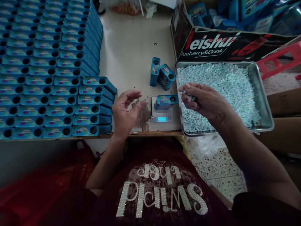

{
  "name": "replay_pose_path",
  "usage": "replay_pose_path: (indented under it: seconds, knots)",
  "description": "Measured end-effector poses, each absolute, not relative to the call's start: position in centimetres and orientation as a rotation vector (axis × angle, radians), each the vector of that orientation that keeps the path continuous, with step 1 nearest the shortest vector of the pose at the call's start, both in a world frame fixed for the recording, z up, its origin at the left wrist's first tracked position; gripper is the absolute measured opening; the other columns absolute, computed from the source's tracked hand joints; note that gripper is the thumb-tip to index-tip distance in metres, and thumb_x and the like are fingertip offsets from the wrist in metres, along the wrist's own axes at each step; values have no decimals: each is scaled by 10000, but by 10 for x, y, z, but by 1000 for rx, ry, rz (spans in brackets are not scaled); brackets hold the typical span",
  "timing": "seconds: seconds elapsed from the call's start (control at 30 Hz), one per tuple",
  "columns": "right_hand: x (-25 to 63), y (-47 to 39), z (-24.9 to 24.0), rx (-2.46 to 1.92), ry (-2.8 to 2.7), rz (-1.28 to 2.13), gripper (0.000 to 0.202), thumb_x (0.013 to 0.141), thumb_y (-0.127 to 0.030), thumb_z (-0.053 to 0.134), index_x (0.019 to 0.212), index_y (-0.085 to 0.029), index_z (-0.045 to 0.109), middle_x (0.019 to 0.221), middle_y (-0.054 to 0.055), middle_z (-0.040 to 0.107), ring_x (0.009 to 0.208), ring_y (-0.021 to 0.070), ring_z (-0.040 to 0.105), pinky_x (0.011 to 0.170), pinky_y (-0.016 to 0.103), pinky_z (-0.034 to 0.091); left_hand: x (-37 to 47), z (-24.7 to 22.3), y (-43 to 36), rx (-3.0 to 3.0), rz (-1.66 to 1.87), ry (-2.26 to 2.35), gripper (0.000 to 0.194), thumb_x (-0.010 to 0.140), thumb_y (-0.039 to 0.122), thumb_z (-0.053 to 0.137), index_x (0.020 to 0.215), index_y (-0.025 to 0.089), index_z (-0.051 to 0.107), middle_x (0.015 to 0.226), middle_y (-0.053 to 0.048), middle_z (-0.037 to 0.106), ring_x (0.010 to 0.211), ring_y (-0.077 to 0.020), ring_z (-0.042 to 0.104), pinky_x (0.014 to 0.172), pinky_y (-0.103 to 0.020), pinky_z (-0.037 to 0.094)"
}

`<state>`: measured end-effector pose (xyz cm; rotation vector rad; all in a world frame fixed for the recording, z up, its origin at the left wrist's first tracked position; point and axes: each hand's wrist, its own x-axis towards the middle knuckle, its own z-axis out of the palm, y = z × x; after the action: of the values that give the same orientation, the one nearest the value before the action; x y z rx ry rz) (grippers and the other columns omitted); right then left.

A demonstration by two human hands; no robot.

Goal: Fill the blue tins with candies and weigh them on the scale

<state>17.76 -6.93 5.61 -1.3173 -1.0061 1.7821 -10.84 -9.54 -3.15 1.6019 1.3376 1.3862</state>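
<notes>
My right hand (199,99) is closed round some pale blue pellets, over the left part of a metal tray (266,108) filled with the same pellets (225,91). A blue box with a round hole (166,100) sits on a small scale (154,111) with a lit display, just left of the tray. Behind the scale, two more blue boxes (154,70) (166,77) stand close together. My left hand (127,111) is held left of the scale, its fingers curved and apart, with nothing between thumb and fingers.
Rows of blue boxes with round holes (49,62) cover the left side of the table (129,40). At the back right, a printed carton (211,45) holds more blue packs. A red plastic frame (279,61) is beyond the tray, and a clear bag (124,8) lies at the back.
</notes>
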Motion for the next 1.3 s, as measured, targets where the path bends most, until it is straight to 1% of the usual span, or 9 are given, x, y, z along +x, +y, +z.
replay_pose_path:
  seconds: [0.1,0.3,0.4,0.57,0.7,0.83,1.1,1.2,1.3]
  knots:
    - [176,-68,66,-1402,-996,1734,267,972,-458,849,967,-206,761,712,-19,583,532,64,419,441,192,301,-110,-27,-95,1615,1449,1279,207,994,329,823,1173,259,747,1144,-15,808,1073,-187,789,1024,-390,685]
    - [169,-70,72,-1428,-988,1764,259,998,-434,824,932,-196,745,671,-32,543,507,53,386,436,191,293,-110,-18,-97,1582,1522,1253,211,1008,430,827,1156,290,776,1117,-3,808,1049,-175,794,1010,-407,703]
    - [167,-69,72,-1381,-986,1769,247,990,-407,836,933,-180,756,681,-26,545,533,47,414,435,167,276,-111,-12,-95,1610,1494,1251,186,1007,448,823,1125,314,770,1096,1,813,1028,-185,798,990,-423,710]
    - [165,-65,76,-1418,-1041,1761,222,997,-384,821,927,-183,760,676,-18,589,513,48,431,434,170,263,-111,-12,-87,1596,1433,1326,218,1001,393,819,1151,254,743,1108,-4,812,1067,-184,786,1038,-395,693]
    - [167,-61,76,-1465,-1116,1792,292,972,-467,856,933,-203,739,685,-19,604,508,62,451,431,203,292,-111,-19,-83,1527,1416,1213,211,978,332,839,1167,268,767,1140,0,811,1079,-166,785,1057,-364,676]
    - [168,-57,75,-1423,-1244,1814,353,939,-524,883,934,-197,749,647,-24,598,486,62,429,418,223,265,-111,-24,-83,1460,1269,1181,304,934,291,870,1216,250,762,1173,-25,815,1126,-186,786,1065,-367,662]
    - [164,-57,66,-1539,-1524,1647,373,963,-549,850,853,-211,738,598,-31,590,492,70,402,447,261,248,-113,-28,-83,1417,1169,1219,280,906,243,838,1179,224,776,1175,-56,830,1101,-197,778,1040,-362,660]
    - [165,-56,61,-1600,-1665,1533,327,971,-538,827,910,-219,788,591,-36,572,517,88,409,483,282,269,-114,-29,-85,1397,1146,1229,275,903,261,841,1167,216,775,1178,-58,830,1105,-202,777,1053,-372,654]
    - [166,-57,59,-1646,-1847,1348,287,946,-510,840,1011,-230,845,631,-24,584,607,126,475,563,308,324,-115,-31,-87,1394,1124,1215,290,903,270,847,1178,216,774,1196,-58,826,1116,-207,778,1073,-388,644]
